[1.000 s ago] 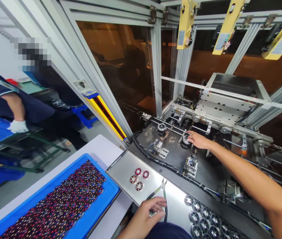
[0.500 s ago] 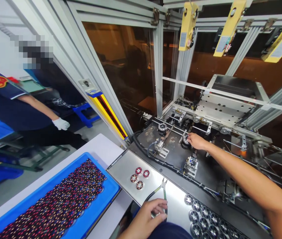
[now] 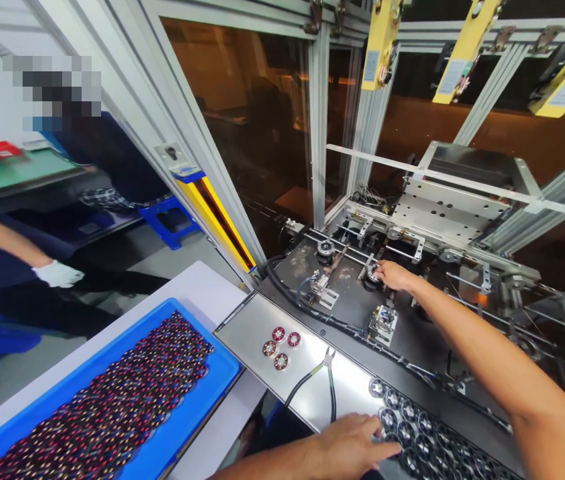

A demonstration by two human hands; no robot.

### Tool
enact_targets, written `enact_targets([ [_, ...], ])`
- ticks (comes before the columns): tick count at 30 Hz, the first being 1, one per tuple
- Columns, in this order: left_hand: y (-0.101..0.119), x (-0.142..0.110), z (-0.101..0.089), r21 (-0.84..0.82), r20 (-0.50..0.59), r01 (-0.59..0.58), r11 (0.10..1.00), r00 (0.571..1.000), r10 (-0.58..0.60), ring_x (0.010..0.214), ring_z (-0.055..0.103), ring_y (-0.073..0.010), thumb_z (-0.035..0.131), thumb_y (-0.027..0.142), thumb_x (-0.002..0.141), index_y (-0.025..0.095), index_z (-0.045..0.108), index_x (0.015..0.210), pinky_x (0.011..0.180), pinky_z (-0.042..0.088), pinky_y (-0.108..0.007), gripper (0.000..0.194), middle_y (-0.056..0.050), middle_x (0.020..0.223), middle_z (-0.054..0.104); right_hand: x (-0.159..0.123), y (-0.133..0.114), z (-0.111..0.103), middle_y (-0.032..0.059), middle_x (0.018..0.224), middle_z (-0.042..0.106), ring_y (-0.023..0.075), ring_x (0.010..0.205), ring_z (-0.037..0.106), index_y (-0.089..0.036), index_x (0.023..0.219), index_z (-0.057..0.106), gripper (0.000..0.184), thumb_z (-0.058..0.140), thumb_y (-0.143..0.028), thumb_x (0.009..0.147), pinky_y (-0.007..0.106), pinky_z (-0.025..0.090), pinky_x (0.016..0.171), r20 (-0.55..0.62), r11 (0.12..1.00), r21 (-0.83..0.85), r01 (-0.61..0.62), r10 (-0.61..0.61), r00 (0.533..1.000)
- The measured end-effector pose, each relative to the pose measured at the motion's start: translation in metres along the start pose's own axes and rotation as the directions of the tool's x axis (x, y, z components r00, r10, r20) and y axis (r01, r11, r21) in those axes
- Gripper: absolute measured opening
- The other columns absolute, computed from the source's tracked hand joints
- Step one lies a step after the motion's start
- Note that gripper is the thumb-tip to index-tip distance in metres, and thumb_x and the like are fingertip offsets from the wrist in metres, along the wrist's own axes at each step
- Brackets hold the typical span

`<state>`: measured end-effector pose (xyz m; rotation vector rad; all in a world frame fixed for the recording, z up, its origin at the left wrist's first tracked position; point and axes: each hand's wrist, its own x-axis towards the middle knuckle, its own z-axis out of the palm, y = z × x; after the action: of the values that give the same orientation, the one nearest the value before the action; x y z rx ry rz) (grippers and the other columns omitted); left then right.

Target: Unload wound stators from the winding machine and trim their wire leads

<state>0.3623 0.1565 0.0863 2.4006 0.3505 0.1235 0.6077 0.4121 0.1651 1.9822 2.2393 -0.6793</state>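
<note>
My right hand (image 3: 392, 275) reaches into the machine, its fingers closed on a round stator core (image 3: 373, 272) on the nearer black fixture. A second core sits on a fixture (image 3: 326, 250) further left. My left hand (image 3: 352, 441) is low over the metal shelf (image 3: 250, 317), fingers stretched apart at the edge of several bare dark stator cores (image 3: 407, 410); whether it touches one is hard to see. Side cutters (image 3: 329, 363) with dark handles lie on the shelf just beyond that hand. Further left on the shelf are several wound stators (image 3: 281, 361) with red and copper coils.
A blue tray (image 3: 172, 310) full of wound stators stands on a white table (image 3: 207, 277) at left. Yellow units (image 3: 377, 50) hang overhead. A yellow light barrier (image 3: 217, 223) lines the frame. One gloved co-worker (image 3: 57, 273) stands at left; another person sits behind.
My left hand has moved right from beside the side cutters to the dark stator cores. My right hand stays at the same fixture. The gloved co-worker has shifted left.
</note>
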Motion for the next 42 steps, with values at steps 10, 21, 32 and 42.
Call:
enact_targets([
  [10, -0.009, -0.017, 0.007, 0.064, 0.034, 0.072, 0.995, 0.997, -0.074, 0.106, 0.059, -0.0264, 0.067, 0.033, 0.088, 0.02, 0.058, 0.106, 0.09, 0.047, -0.039, 0.024, -0.012, 0.119, 0.06, -0.036, -0.031, -0.015, 0.0098, 0.129, 0.061, 0.0238, 0.115, 0.06, -0.018, 0.117, 0.063, 0.028, 0.061, -0.033, 0.094, 0.048, 0.05, 0.098, -0.314, 0.999, 0.008, 0.036, -0.031, 0.949],
  [21, 0.028, -0.055, -0.096, -0.506, -0.251, 0.134, 0.852, 0.922, -0.294, 0.091, 0.061, -0.016, 0.058, 0.039, 0.094, 0.018, 0.045, 0.112, 0.082, 0.051, -0.027, 0.03, -0.007, 0.105, 0.062, -0.274, -0.12, 0.041, 0.0128, 0.121, 0.063, 0.0227, 0.109, 0.061, -0.02, 0.138, 0.05, 0.054, 0.067, -0.036, 0.089, 0.037, 0.056, 0.092, -0.413, 0.779, 0.26, 0.571, -0.445, 0.795],
  [32, 0.054, -0.051, -0.089, -0.874, -0.361, -0.143, 0.464, 0.831, -0.423, 0.082, 0.063, -0.0127, 0.073, 0.037, 0.084, 0.022, 0.059, 0.106, 0.077, 0.05, -0.024, 0.03, 0.0, 0.091, 0.067, -0.294, -0.137, 0.08, 0.0112, 0.108, 0.061, 0.023, 0.101, 0.058, -0.022, 0.128, 0.054, 0.043, 0.062, -0.01, 0.088, 0.039, 0.052, 0.085, -0.67, 0.705, 0.36, 0.611, -0.26, 0.695],
  [42, 0.071, -0.054, -0.13, 0.048, -0.447, -0.126, 0.991, 0.884, 0.135, 0.087, 0.073, -0.0219, 0.065, 0.02, 0.089, 0.018, 0.063, 0.117, 0.075, 0.059, -0.03, 0.028, -0.012, 0.104, 0.074, -0.288, -0.118, 0.036, 0.0106, 0.14, 0.058, 0.0239, 0.133, 0.051, -0.021, 0.1, 0.078, 0.023, 0.06, -0.035, 0.094, 0.038, 0.04, 0.109, -0.09, 0.534, 0.8, 0.273, -0.343, 0.935],
])
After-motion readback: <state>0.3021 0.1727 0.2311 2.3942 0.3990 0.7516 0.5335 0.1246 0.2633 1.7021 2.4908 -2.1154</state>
